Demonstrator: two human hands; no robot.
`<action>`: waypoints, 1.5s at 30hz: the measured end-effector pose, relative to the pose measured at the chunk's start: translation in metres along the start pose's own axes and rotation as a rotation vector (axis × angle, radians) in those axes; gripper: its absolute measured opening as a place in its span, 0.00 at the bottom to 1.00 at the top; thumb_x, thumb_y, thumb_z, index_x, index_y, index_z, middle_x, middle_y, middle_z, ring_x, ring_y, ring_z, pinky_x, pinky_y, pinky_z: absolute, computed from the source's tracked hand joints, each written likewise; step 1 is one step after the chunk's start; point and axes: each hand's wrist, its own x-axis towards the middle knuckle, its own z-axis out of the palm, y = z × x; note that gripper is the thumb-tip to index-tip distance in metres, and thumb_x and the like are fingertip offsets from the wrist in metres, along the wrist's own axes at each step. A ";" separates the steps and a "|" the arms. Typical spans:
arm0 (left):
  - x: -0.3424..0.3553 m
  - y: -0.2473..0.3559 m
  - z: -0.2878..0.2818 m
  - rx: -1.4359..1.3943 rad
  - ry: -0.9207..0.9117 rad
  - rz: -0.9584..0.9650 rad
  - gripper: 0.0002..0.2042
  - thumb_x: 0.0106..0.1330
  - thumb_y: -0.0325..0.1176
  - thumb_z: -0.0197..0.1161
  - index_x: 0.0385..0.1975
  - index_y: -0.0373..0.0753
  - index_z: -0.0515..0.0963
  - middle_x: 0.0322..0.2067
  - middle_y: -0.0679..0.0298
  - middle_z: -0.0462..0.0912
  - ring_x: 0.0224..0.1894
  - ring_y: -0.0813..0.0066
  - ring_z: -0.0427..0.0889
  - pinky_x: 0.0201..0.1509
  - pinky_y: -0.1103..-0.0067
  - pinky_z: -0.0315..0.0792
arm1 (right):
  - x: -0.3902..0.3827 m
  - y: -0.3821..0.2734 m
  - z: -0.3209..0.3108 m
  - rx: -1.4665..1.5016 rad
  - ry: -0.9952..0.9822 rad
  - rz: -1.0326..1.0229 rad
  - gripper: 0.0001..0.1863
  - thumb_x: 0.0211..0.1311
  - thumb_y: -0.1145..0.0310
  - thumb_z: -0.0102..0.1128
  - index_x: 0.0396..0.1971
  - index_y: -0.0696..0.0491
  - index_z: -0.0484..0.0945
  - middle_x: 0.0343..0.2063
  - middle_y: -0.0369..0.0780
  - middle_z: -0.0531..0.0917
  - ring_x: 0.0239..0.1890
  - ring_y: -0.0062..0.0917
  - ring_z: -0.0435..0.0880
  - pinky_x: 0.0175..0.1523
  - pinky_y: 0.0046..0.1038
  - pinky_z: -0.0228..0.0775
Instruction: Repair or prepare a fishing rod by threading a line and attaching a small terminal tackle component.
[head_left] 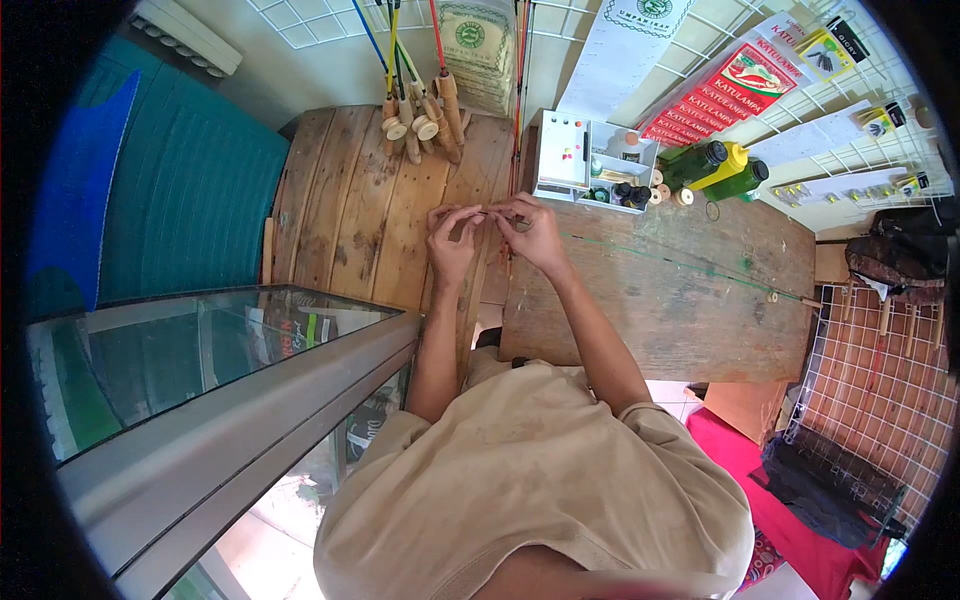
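My left hand [453,242] and my right hand [532,235] meet over the seam between two wooden tabletops. Both are closed in a pinch, fingertips almost touching. Between them is a small, thin dark piece, too small to name. Thin dark and red rods [518,110] run down from the wall behind my right hand's fingers. To the right, a slim green rod [665,258] lies across the brown table [620,310].
Several fishing rods with wooden handles [448,105] stand at the back of the plank table [350,225]. A white organizer box [562,150] holds small bottles. Nearby are dark green bottles [697,163] and wooden spools [683,197]. A glass-and-metal case [250,370] borders my left side.
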 end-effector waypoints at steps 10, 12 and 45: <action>0.001 0.004 -0.001 -0.011 -0.021 -0.015 0.09 0.56 0.27 0.68 0.37 0.43 0.84 0.32 0.65 0.83 0.41 0.66 0.75 0.47 0.74 0.70 | -0.004 0.004 0.002 0.023 -0.012 -0.033 0.10 0.52 0.77 0.64 0.37 0.57 0.81 0.29 0.43 0.78 0.31 0.35 0.80 0.36 0.32 0.72; 0.000 0.002 -0.001 -0.008 -0.025 -0.008 0.09 0.55 0.26 0.67 0.36 0.43 0.84 0.33 0.66 0.83 0.42 0.66 0.74 0.49 0.74 0.69 | -0.004 0.003 0.004 0.074 0.003 0.027 0.09 0.53 0.77 0.64 0.36 0.58 0.81 0.30 0.43 0.78 0.31 0.35 0.80 0.35 0.32 0.72; 0.000 -0.006 -0.001 0.174 0.033 0.099 0.08 0.49 0.25 0.69 0.28 0.46 0.83 0.35 0.71 0.80 0.47 0.64 0.68 0.54 0.68 0.60 | -0.011 -0.010 0.030 -0.215 0.205 0.237 0.05 0.49 0.74 0.63 0.27 0.49 0.79 0.42 0.38 0.71 0.51 0.35 0.61 0.57 0.39 0.45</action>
